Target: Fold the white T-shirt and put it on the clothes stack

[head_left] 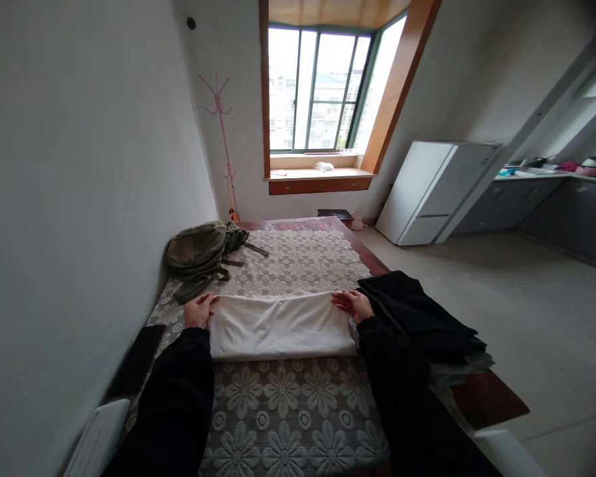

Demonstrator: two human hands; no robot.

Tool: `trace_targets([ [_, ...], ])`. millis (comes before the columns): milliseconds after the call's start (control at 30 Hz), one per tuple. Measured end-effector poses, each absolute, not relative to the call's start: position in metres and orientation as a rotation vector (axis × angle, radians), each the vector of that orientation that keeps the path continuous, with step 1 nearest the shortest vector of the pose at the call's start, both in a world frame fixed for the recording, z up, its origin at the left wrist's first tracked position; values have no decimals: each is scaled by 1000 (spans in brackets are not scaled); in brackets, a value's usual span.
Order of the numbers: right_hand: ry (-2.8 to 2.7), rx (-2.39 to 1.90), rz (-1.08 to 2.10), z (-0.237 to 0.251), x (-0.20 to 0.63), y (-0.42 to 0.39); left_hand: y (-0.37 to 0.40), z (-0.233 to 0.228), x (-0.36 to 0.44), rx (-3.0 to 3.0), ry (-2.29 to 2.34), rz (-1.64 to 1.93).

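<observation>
A white cloth garment, folded into a wide band, lies across the flower-patterned table cover. At its far left corner, my left hand pinches the edge between thumb and fingers. My right hand grips the far edge near the right corner, fingers closed over the fabric. Wrinkles run across the cloth between both hands. What kind of garment it is cannot be made out. Just right of my right hand sits a pile of black folded clothes, reaching to the table's right edge.
A green backpack rests at the table's far left against the wall. A dark flat object lies by my left forearm. Beyond the table stand a pink coat rack, a window and a white refrigerator.
</observation>
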State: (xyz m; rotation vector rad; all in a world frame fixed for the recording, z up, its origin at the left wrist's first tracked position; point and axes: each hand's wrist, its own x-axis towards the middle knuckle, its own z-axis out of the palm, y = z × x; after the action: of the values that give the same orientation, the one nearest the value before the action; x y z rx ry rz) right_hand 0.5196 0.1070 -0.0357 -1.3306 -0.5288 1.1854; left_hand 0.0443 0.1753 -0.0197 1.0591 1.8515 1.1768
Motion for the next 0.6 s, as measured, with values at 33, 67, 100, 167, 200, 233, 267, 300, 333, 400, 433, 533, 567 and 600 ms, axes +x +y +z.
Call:
trace_targets([
  [33,-524,-1325,1169,-37,520,107,177,-21,42,1053,1850,1179],
  [67,-518,-1323,1150,-39,519,108,178,-22,41,1045,1849,1181],
  [100,-511,-1324,1129,-40,519,108,179,-23,40,1037,1848,1182],
  [167,-499,-1331,1090,-43,516,110,181,-25,41,1018,1844,1181],
  [200,-495,-1337,1074,-44,515,110,182,-26,41,1010,1839,1177],
  [233,-494,-1344,1063,-45,513,111,182,-26,43,1004,1832,1172],
  [267,-495,-1351,1055,-46,511,111,182,-27,44,1001,1823,1165],
  [300,-500,-1358,1049,-47,509,112,182,-27,45,1002,1811,1159],
  [333,-507,-1364,1043,-48,507,112,182,-27,46,1006,1797,1154],
  [400,-528,-1377,1029,-48,504,112,181,-27,47,1022,1764,1144],
  [433,-541,-1384,1020,-48,504,112,181,-27,47,1033,1748,1139],
  [533,-589,-1417,989,-47,504,114,182,-28,48,1073,1712,1108],
  [567,-607,-1434,977,-46,505,115,182,-29,48,1090,1706,1093],
  [600,-629,-1454,967,-46,506,116,182,-29,48,1111,1702,1077],
])
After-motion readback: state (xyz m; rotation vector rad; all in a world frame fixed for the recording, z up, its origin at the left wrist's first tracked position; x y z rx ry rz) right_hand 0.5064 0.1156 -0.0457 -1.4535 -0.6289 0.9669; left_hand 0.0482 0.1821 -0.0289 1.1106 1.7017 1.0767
